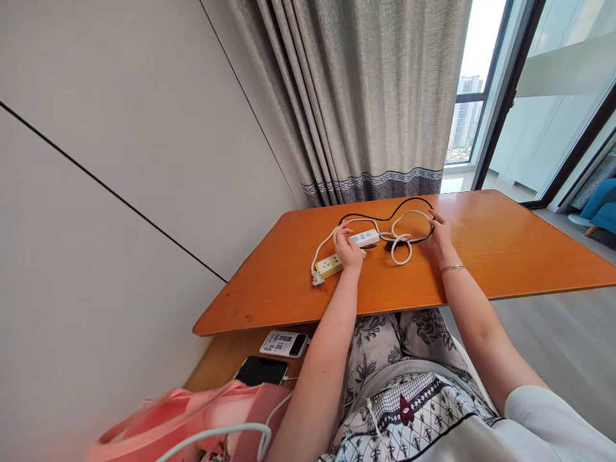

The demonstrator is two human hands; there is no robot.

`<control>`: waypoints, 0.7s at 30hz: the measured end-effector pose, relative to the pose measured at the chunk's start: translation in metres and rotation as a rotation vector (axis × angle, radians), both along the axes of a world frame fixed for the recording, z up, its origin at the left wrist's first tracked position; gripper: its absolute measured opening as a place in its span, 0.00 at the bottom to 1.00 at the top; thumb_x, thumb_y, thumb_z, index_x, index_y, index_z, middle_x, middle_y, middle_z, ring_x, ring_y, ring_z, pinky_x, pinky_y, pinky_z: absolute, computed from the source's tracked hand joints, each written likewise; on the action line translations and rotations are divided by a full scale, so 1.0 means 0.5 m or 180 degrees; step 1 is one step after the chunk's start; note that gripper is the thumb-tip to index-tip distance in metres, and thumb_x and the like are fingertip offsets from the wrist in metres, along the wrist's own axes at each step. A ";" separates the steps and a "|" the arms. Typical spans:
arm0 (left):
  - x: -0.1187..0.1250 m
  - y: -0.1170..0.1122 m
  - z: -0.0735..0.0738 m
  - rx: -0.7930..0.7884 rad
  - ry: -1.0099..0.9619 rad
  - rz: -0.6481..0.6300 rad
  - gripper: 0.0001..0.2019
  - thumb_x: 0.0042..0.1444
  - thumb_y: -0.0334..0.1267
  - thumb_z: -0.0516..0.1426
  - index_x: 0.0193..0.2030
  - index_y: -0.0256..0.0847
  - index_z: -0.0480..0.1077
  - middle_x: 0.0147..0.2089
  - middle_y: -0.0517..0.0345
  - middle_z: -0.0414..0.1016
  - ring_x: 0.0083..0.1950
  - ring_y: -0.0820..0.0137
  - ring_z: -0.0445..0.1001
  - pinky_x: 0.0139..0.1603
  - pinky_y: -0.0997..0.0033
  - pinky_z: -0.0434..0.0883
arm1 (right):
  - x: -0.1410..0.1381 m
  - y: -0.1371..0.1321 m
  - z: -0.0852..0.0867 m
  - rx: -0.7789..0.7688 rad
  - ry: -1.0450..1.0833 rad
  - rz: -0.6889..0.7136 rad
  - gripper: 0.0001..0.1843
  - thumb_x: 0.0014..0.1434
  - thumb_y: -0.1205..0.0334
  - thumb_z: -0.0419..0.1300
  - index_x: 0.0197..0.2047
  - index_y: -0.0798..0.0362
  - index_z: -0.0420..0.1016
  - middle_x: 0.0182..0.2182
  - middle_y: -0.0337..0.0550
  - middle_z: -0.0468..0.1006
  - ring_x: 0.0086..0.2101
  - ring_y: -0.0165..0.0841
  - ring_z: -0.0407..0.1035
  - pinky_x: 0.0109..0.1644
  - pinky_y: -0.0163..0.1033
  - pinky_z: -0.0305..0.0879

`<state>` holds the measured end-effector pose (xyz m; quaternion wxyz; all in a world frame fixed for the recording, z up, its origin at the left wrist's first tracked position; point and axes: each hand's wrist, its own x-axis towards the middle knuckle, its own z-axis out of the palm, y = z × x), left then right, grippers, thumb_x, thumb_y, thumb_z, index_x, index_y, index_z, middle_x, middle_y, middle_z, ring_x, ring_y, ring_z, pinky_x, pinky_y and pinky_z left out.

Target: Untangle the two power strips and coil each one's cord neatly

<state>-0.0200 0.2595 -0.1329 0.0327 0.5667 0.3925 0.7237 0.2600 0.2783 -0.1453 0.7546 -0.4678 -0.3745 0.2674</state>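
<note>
On the orange-brown table (269, 282) lie two power strips and their tangled cables. My left hand (347, 249) is over the strips, its curled fingers closed at the end of a black cable (370, 217). Partly under that hand are a white power strip (368, 238) with blue sockets and a yellowish power strip (330, 265). My right hand (439, 232) pinches the other side of the black cable's loop. A white cable (402, 254) coils between my hands, beside a black plug (394, 246). A white plug (317, 279) rests at the yellowish strip's left end.
Below the table's left edge, a white power bank (283, 344) and a dark phone (261, 370) lie on a lower wooden surface. A pink bag (192, 417) stands at lower left. Grey curtains (380, 96) hang behind the table, with a wall to the left.
</note>
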 end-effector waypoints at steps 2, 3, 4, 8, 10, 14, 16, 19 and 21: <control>0.001 -0.004 0.003 0.0123 -0.0023 0.0057 0.11 0.52 0.24 0.46 0.35 0.43 0.63 0.50 0.44 0.73 0.59 0.61 0.73 0.59 0.59 0.71 | -0.005 -0.002 0.004 0.0024 -0.0161 -0.0313 0.17 0.48 0.65 0.58 0.41 0.53 0.82 0.48 0.47 0.82 0.50 0.37 0.73 0.57 0.45 0.68; 0.002 -0.005 0.004 0.0181 -0.0040 0.0074 0.10 0.52 0.24 0.46 0.35 0.43 0.62 0.49 0.44 0.73 0.59 0.61 0.74 0.58 0.59 0.71 | -0.007 -0.005 0.007 0.0031 -0.0237 -0.0485 0.15 0.49 0.65 0.57 0.39 0.54 0.82 0.48 0.49 0.82 0.51 0.38 0.72 0.59 0.47 0.67; 0.003 -0.006 0.005 0.0232 -0.0049 0.0084 0.10 0.52 0.24 0.46 0.35 0.43 0.62 0.48 0.44 0.74 0.59 0.61 0.74 0.57 0.58 0.72 | -0.009 -0.008 0.010 0.0049 -0.0309 -0.0640 0.14 0.51 0.65 0.57 0.38 0.54 0.82 0.47 0.50 0.82 0.51 0.39 0.73 0.60 0.49 0.66; 0.004 -0.008 0.006 0.0318 0.0021 0.0059 0.10 0.55 0.26 0.45 0.35 0.43 0.63 0.48 0.44 0.74 0.60 0.61 0.73 0.59 0.57 0.71 | -0.020 -0.029 0.030 0.0254 -0.0558 -0.1112 0.17 0.57 0.63 0.53 0.40 0.54 0.83 0.49 0.50 0.80 0.52 0.40 0.73 0.62 0.50 0.65; 0.006 -0.010 0.006 0.0326 0.0057 0.0027 0.09 0.56 0.26 0.45 0.35 0.43 0.63 0.49 0.44 0.74 0.60 0.61 0.73 0.59 0.58 0.71 | -0.024 -0.041 0.042 0.0508 -0.0789 -0.1381 0.19 0.60 0.63 0.51 0.43 0.53 0.83 0.50 0.50 0.80 0.53 0.39 0.72 0.63 0.51 0.65; 0.007 -0.016 0.010 0.0286 0.0083 -0.0002 0.09 0.56 0.27 0.46 0.35 0.43 0.63 0.48 0.45 0.74 0.59 0.61 0.74 0.60 0.56 0.71 | -0.026 -0.070 0.077 0.0897 -0.1345 -0.1717 0.21 0.65 0.58 0.48 0.47 0.51 0.82 0.50 0.51 0.79 0.53 0.41 0.72 0.61 0.54 0.66; 0.009 -0.019 0.012 0.0297 0.0072 -0.0079 0.08 0.57 0.27 0.47 0.35 0.43 0.63 0.48 0.45 0.74 0.59 0.60 0.74 0.61 0.54 0.70 | -0.022 -0.088 0.102 0.0962 -0.1671 -0.1761 0.22 0.67 0.57 0.47 0.47 0.50 0.82 0.50 0.51 0.79 0.53 0.41 0.72 0.60 0.54 0.67; 0.014 -0.019 0.011 0.0236 -0.0012 -0.0281 0.05 0.59 0.30 0.48 0.35 0.43 0.63 0.49 0.45 0.74 0.58 0.59 0.75 0.60 0.53 0.71 | -0.012 -0.120 0.145 0.1076 -0.2197 -0.1726 0.20 0.67 0.58 0.48 0.45 0.49 0.82 0.48 0.50 0.81 0.50 0.40 0.74 0.58 0.52 0.69; 0.020 -0.018 0.010 0.0176 -0.0173 -0.0566 0.04 0.60 0.32 0.49 0.37 0.42 0.63 0.51 0.44 0.73 0.56 0.60 0.76 0.58 0.53 0.73 | -0.001 -0.140 0.173 0.1055 -0.2523 -0.1620 0.19 0.66 0.61 0.49 0.45 0.48 0.82 0.47 0.49 0.81 0.48 0.41 0.74 0.56 0.52 0.69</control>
